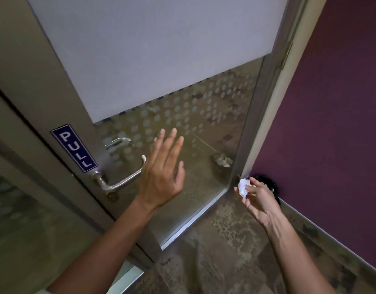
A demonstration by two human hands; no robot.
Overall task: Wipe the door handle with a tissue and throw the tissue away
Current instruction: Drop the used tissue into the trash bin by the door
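Both forearms reach forward: left hand (161, 172) spread flat, empty, beside the door handle (119, 179); right hand (257, 198) fingers (251, 184) pinch the crumpled tissue (244, 186). Wiping looks finished; binning comes next, perhaps the dark bin (267, 183) just beyond.

right hand (257, 198) hides most of dark bin (269, 183); contents unreadable.

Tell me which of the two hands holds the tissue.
The right hand pinches the crumpled white tissue, low by the purple wall. The left hand is open and empty, beside the door handle.
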